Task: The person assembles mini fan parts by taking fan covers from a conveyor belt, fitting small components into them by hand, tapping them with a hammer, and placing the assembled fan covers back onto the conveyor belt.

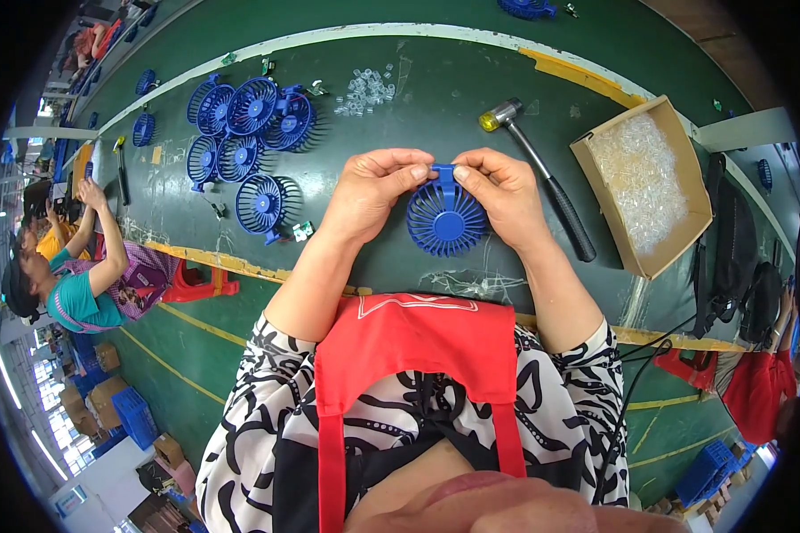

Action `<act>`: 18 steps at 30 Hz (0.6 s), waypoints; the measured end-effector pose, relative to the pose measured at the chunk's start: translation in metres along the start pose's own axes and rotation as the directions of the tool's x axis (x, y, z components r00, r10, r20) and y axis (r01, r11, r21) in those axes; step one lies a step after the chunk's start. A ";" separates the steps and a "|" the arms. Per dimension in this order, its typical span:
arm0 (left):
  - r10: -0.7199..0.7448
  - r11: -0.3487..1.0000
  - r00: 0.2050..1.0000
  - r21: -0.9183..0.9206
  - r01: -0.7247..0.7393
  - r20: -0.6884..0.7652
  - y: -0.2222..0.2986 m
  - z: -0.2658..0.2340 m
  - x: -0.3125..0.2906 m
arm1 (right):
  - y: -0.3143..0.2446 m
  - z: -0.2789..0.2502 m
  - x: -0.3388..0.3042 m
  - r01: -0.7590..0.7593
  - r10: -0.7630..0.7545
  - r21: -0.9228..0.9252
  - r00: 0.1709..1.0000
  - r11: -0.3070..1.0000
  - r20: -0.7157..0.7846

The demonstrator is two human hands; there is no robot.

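A round blue fan head (pixel 447 227) with a ribbed guard hangs between my two hands over the green bench, its short neck pointing away from me. My left hand (pixel 370 188) is closed, thumb and forefinger pinched at the left side of that neck. On the other side, my right hand (pixel 507 195) pinches the neck between thumb and fingers. Whether a small part also sits between the fingertips is hidden. To the left lies a group of similar blue fan heads (pixel 252 105), some with small green circuit boards (pixel 303 231) beside them.
Small clear plastic pieces (pixel 364 92) lie in a pile beyond my hands. A black-handled mallet (pixel 549 178) lies at right, beside a cardboard box (pixel 606 200) of clear pieces. A co-worker (pixel 89 275) sits at far left. A white strip (pixel 347 33) edges the bench's far side.
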State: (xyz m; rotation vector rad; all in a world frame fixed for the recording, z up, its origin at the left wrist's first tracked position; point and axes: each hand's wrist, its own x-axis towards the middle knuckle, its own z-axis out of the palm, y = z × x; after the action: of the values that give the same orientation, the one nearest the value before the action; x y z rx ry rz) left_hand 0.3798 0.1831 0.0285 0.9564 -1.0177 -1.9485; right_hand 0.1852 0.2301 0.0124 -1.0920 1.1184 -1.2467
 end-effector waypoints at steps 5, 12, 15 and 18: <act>0.041 0.995 0.999 0.090 -0.039 -0.018 0.000 0.001 -0.001 | 0.003 0.001 0.002 0.025 -0.025 -0.018 1.000 1.000 0.001; 0.212 0.836 0.977 0.519 -0.176 -0.011 -0.001 0.018 -0.004 | -0.001 0.001 0.000 0.026 -0.028 -0.123 0.999 0.992 -0.020; 0.148 0.866 0.987 0.491 -0.100 -0.058 -0.006 0.020 0.001 | 0.005 0.000 0.000 0.003 -0.006 -0.078 0.999 0.997 -0.041; -0.039 0.985 0.994 0.165 0.056 -0.104 -0.009 0.019 0.007 | 0.002 0.001 0.002 0.031 -0.036 -0.126 0.999 0.992 -0.037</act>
State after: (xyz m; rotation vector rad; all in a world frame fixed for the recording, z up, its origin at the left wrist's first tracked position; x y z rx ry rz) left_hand 0.3584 0.1872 0.0262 1.1698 -1.1234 -1.8549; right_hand 0.1866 0.2283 0.0110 -1.1889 1.2261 -1.2425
